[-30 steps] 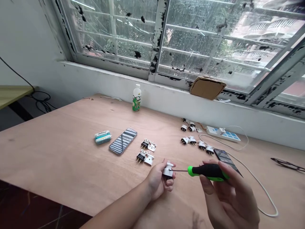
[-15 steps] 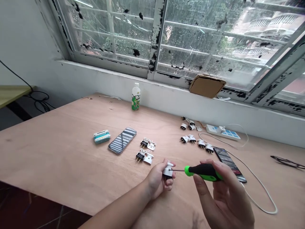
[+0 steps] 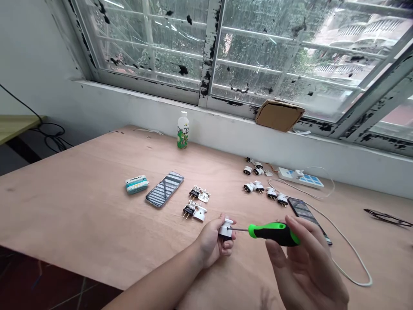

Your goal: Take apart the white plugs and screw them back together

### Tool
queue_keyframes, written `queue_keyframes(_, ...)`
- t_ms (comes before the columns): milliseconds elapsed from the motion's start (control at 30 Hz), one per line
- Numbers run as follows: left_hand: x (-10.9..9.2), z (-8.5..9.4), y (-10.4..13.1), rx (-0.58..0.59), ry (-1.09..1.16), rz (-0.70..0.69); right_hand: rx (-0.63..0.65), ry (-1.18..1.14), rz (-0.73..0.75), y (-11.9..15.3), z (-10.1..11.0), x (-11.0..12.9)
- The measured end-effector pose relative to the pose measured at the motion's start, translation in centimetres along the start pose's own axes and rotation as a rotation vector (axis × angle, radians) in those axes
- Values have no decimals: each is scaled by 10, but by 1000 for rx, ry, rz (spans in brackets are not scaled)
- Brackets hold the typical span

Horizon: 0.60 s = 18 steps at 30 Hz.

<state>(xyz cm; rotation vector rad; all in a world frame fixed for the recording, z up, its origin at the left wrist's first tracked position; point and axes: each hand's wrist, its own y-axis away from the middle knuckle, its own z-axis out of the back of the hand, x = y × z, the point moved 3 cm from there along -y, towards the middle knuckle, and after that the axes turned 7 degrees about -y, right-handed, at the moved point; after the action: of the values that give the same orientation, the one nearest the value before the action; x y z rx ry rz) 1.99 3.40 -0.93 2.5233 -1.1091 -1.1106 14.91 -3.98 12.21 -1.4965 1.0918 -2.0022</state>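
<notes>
My left hand (image 3: 211, 243) holds a white and black plug (image 3: 226, 228) between its thumb and fingers, above the table. The tip of a green and black screwdriver (image 3: 274, 233) meets the side of this plug. Around the rear of the screwdriver handle are the fingers of my right hand (image 3: 309, 262), with the thumb a little below the handle. Opened plugs, with black pronged cores (image 3: 189, 209) and white covers (image 3: 200, 212), lie to the left beyond my left hand.
On the table (image 3: 80, 193) are a striped-screen phone (image 3: 164, 189), a teal and white box (image 3: 136, 184), a bottle (image 3: 182, 131), several plugs (image 3: 272, 193), a power strip (image 3: 300, 178), a dark phone (image 3: 308, 217) with a white cable (image 3: 350, 251), and glasses (image 3: 387, 217).
The screwdriver handle has turned, its green stripe now on top. My right thumb has moved off the handle's underside. The plug stays in my left hand, and the view has shifted slightly.
</notes>
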Motion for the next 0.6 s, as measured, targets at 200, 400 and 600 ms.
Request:
queue_keyframes(200, 0, -1, 1, -3, 4, 3, 18, -40, -68, 3, -1, 1)
queue_keyframes(400, 0, -1, 1, 2, 13, -2, -7, 69, 25, 7, -2, -4)
queue_keyframes(600, 0, 0, 1, -2, 18, -12, 98, -16, -56, 9, -7, -8)
